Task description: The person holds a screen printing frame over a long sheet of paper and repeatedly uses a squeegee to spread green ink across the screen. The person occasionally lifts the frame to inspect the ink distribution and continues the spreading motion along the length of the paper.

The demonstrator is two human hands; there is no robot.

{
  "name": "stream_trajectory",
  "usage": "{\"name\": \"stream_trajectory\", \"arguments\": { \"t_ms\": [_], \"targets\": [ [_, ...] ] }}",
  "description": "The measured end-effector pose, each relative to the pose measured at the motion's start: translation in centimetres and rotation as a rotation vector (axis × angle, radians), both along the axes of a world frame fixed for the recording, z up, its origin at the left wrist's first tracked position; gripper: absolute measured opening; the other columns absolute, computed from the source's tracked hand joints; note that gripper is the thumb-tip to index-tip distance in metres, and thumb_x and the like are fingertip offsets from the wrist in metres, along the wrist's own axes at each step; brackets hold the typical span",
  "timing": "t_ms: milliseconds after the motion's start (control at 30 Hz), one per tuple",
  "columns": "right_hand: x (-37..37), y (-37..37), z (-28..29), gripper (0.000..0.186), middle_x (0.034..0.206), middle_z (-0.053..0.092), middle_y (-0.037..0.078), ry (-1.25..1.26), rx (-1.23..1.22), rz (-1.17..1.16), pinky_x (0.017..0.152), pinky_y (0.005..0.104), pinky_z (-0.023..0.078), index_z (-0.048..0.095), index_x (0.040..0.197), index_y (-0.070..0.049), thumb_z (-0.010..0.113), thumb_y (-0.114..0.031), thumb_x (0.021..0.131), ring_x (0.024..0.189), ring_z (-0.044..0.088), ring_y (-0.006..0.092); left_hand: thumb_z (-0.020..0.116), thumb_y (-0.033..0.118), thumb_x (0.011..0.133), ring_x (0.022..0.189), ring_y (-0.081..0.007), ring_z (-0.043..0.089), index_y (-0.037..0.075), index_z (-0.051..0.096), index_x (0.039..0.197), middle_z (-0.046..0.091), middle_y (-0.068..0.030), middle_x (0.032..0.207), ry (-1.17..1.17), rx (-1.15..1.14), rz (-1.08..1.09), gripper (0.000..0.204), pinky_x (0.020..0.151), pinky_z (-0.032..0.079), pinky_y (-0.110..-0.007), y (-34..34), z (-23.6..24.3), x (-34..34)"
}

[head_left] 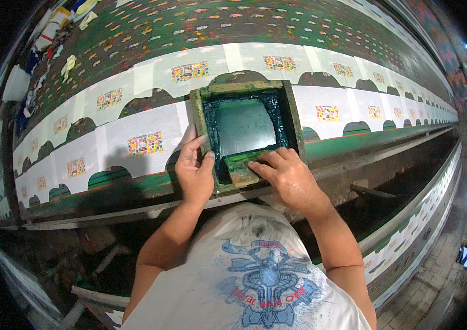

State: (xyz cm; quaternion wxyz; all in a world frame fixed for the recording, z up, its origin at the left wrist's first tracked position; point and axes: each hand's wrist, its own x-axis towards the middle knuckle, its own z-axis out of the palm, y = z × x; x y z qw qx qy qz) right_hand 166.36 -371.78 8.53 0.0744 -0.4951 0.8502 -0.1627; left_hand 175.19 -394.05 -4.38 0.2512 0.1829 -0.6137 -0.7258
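A wooden screen-printing frame (294, 113) lies over a row of white cut fabric pieces (173, 124) on a long green table. Dark green ink coats the inner edges around its pale mesh (247, 126). My left hand (196, 170) grips the frame's left rail near the front corner, thumb and fingers closed around it. In my right hand (287, 175) is a squeegee (240, 169) with a green-stained wooden handle, standing inside the frame at its near end. The fabric under the frame is hidden.
Two rows of pieces bearing colourful dotted prints (145, 143) run along the green printing table (151, 33). A rail (134, 212) edges its near side. Another table with printed pieces (409, 242) stands at right, and cloth scraps (68, 67) lie at far left.
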Motion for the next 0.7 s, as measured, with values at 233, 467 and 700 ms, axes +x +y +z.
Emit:
{"name": "stream_trajectory", "arguments": {
  "t_ms": [233, 467, 700],
  "targets": [
    [1.0, 2.2, -1.3, 0.045, 0.123, 0.075, 0.014, -0.068, -0.184, -0.043, 0.103, 0.0481, 0.053, 0.081, 0.124, -0.006, 0.091, -0.022, 0.084, 0.121, 0.068, 0.0363, 0.071, -0.019, 0.083, 0.16, -0.0376, 0.05, 0.001, 0.071, 0.137, 0.05, -0.0288, 0.171, -0.08, -0.374, 0.006, 0.057, 0.134, 0.035, -0.044, 0.0, -0.3, -0.3],
    [0.3, 8.2, -4.3, 0.033, 0.128, 0.078, 0.019, -0.078, -0.539, -0.431, 0.11, 0.0495, 0.054, 0.081, 0.123, -0.005, 0.086, -0.012, 0.091, 0.129, 0.069, 0.0423, 0.072, -0.015, 0.083, 0.151, -0.0339, 0.061, 0.004, 0.075, 0.113, 0.053, -0.0291, 0.17, -0.053, -0.392, 0.006, 0.036, 0.124, 0.048, -0.042, 0.1, 1.0, 0.0],
    [-2.1, 17.3, -7.0, 0.028, 0.13, 0.08, 0.018, -0.403, -0.779, -0.619, 0.113, 0.0454, 0.055, 0.081, 0.126, -0.003, 0.079, -0.006, 0.098, 0.129, 0.073, 0.0353, 0.07, -0.02, 0.085, 0.158, -0.0341, 0.053, 0.005, 0.074, 0.109, 0.043, -0.0341, 0.175, 0.045, -0.321, 0.012, 0.035, 0.121, 0.045, -0.038, 7.2, 0.6, -3.8]
  ]
}}
